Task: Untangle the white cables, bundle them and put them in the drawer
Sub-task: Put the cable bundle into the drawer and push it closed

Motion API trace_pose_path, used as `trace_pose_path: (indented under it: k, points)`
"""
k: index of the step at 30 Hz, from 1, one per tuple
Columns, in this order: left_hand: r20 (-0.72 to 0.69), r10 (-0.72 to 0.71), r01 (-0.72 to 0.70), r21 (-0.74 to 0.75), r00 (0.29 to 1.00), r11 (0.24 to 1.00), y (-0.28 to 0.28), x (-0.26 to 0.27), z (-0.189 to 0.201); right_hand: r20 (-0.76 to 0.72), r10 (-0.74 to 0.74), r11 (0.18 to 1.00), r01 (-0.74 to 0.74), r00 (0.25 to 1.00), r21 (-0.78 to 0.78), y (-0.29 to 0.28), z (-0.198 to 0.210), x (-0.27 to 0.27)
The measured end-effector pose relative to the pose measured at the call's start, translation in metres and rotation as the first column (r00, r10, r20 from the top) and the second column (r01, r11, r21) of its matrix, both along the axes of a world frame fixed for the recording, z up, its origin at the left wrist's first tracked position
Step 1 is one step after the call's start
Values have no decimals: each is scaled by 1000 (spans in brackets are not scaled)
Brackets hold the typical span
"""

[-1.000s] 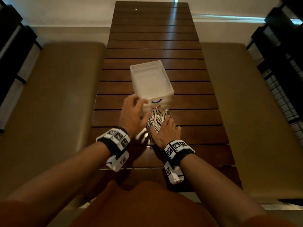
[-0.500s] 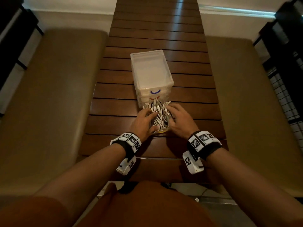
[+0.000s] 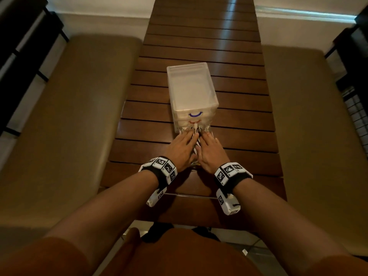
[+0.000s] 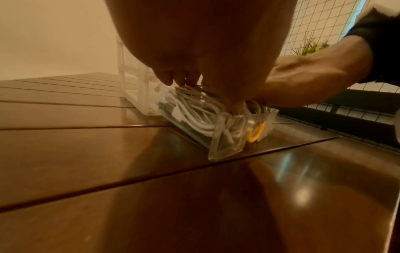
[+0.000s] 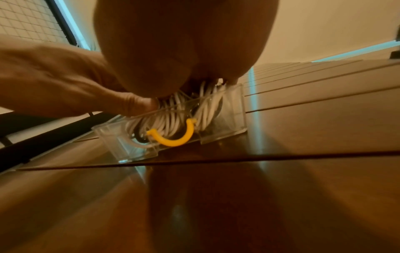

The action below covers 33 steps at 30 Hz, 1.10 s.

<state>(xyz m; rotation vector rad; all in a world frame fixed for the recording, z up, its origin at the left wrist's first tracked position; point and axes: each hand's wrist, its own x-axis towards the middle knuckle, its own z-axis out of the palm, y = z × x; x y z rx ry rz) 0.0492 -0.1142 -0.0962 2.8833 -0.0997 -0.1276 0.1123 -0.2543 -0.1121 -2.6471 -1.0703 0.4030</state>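
Note:
A bundle of white cables (image 3: 196, 134) lies in a clear drawer (image 4: 225, 145) with a yellow handle (image 5: 173, 141), pulled out from the bottom of a small translucent drawer unit (image 3: 191, 90). My left hand (image 3: 182, 148) and right hand (image 3: 212, 150) lie side by side on top of the cables, fingers straight and pressing down. In the wrist views the cables (image 4: 194, 114) (image 5: 171, 123) bulge above the drawer rim under my fingers. Most of the drawer is hidden by my hands in the head view.
The unit stands on a long slatted wooden table (image 3: 239, 124). Its upper drawers are shut, with a blue handle (image 3: 194, 114) and a red one below. Padded benches (image 3: 69, 116) (image 3: 310, 126) flank the table. A wire mesh railing (image 3: 356, 114) stands at the right.
My left hand left the top of the drawer unit. Both hands shifted from the sides of the cable bundle onto its top, and the cables now sit lower in the drawer.

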Motion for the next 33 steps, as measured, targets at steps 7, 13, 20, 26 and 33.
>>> trace_pose_path:
  k: [7, 13, 20, 26, 33]
  points:
    - [-15, -27, 27, 24, 1000, 999, 5, 9, 3, -16, -135, 890, 128, 991, 439, 6, 16, 8]
    - [4, 17, -16, -48, 1000, 999, 2, 8, 5, 152, 6, 997, -17, 988, 77, 9, 7, 7]
    - [82, 5, 4, -118, 997, 993, 11, 13, 12, 143, -103, 984, 80, 984, 158, 12, 1, 4]
    - [35, -88, 88, -3, 996, 996, 16, 19, 13, 103, -112, 973, 87, 988, 216, 11, -4, 5]
    - [-3, -95, 94, 175, 996, 980, 16, 12, 3, 141, -128, 986, 112, 982, 120, 13, -1, 3]
